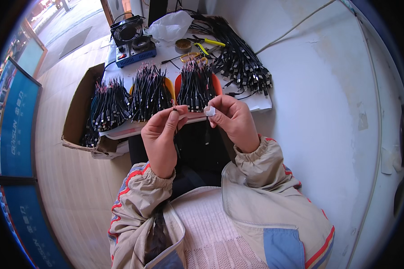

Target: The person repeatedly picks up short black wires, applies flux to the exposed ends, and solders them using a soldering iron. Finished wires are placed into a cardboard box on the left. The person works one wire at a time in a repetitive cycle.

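Note:
Above my lap, just in front of the table's near edge, my two hands are raised close together. My left hand (163,130) pinches the thin end of a black cable between thumb and fingertips, and bare wire tips stick up there. A piece of white material (209,111) shows at the fingertips of my right hand (233,119); whether it is tape on a finger or a held piece I cannot tell. Below those fingers hangs a black cable (207,134) with a plug on its end. How the cable runs between the hands is hidden.
Bundles of black cables with pinkish wire ends (150,89) stand along the white table (262,104). A larger cable pile (242,58), yellow-handled pliers (214,42), a round tin (183,45), a blue device with a fan (137,56) and a plastic bag (170,26) lie behind. A cardboard box (81,101) stands left.

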Demonstrator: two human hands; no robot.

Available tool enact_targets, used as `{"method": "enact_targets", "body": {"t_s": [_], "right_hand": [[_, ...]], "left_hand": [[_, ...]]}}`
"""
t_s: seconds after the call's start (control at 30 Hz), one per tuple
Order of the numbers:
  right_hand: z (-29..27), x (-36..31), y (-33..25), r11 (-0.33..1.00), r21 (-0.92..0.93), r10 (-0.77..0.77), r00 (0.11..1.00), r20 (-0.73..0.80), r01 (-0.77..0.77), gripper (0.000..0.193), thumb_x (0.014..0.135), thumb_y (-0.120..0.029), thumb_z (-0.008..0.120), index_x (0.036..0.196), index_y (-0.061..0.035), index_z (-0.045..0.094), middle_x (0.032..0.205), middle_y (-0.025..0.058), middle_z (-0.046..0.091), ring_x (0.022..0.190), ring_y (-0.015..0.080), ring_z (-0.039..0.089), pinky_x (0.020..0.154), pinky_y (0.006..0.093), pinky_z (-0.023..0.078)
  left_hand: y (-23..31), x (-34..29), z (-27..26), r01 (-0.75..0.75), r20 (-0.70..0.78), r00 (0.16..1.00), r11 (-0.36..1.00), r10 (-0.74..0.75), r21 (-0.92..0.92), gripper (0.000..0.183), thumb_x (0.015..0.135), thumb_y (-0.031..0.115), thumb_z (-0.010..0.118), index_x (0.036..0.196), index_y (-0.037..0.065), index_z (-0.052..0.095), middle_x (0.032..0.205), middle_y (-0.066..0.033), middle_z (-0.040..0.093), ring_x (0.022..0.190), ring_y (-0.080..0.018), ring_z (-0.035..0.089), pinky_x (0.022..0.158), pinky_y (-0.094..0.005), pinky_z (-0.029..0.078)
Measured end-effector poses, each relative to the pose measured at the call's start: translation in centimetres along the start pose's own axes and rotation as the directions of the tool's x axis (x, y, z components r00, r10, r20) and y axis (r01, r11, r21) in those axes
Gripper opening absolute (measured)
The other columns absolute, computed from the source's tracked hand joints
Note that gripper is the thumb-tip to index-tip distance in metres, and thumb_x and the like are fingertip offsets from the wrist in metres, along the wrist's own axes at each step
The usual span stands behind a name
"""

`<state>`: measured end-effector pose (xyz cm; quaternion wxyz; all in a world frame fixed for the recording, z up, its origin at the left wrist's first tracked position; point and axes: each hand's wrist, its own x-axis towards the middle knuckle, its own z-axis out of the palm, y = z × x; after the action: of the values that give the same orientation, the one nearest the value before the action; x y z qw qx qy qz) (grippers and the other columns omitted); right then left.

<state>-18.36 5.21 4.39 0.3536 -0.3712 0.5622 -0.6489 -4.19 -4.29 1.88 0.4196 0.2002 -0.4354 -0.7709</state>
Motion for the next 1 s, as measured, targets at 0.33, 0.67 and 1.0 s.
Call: {"method": "enact_targets", "body": {"t_s": [0.33, 0.67, 1.0], "right_hand": [[1.7, -1.6, 2.0, 0.946, 0.197, 0.209, 0.95, 0.234, -0.256, 0.023, 0.093, -0.014, 0.063, 0.11, 0.0003, 0.062, 0.084, -0.0011, 0.06, 0.069, 0.0055, 0.053, 0.064, 0.0207, 0.046], [1.9, -1.8, -0.6, 0.998, 0.01, -0.063, 0.998, 0.005, 0.063, 0.014, 0.091, -0.002, 0.061, 0.103, 0.0041, 0.059, 0.089, 0.0038, 0.065, 0.081, 0.0084, 0.064, 0.071, 0.0205, 0.052], [0.1, -0.9, -0.5, 0.981, 0.153, -0.084, 0.973, -0.216, 0.119, 0.012, 0.089, -0.004, 0.058, 0.099, 0.0012, 0.06, 0.084, 0.0003, 0.06, 0.065, 0.0034, 0.048, 0.057, 0.0181, 0.037]], "left_hand": [[-0.4, -0.2, -0.1, 0.234, 0.158, 0.964, 0.964, -0.213, -0.128, 0.019, 0.092, 0.006, 0.06, 0.106, -0.005, 0.066, 0.106, -0.0105, 0.068, 0.091, -0.0113, 0.062, 0.083, -0.0242, 0.049], [-0.7, -1.3, 0.4, 0.036, 0.107, 0.994, 0.999, -0.032, -0.039, 0.015, 0.09, 0.001, 0.062, 0.102, -0.006, 0.066, 0.103, -0.0088, 0.065, 0.082, -0.0108, 0.062, 0.071, -0.022, 0.051], [0.1, -1.8, -0.2, -0.076, 0.138, 0.988, 0.993, 0.063, 0.093, 0.01, 0.09, -0.002, 0.061, 0.097, -0.007, 0.064, 0.099, -0.0078, 0.063, 0.067, -0.0069, 0.053, 0.057, -0.0187, 0.043]]}}
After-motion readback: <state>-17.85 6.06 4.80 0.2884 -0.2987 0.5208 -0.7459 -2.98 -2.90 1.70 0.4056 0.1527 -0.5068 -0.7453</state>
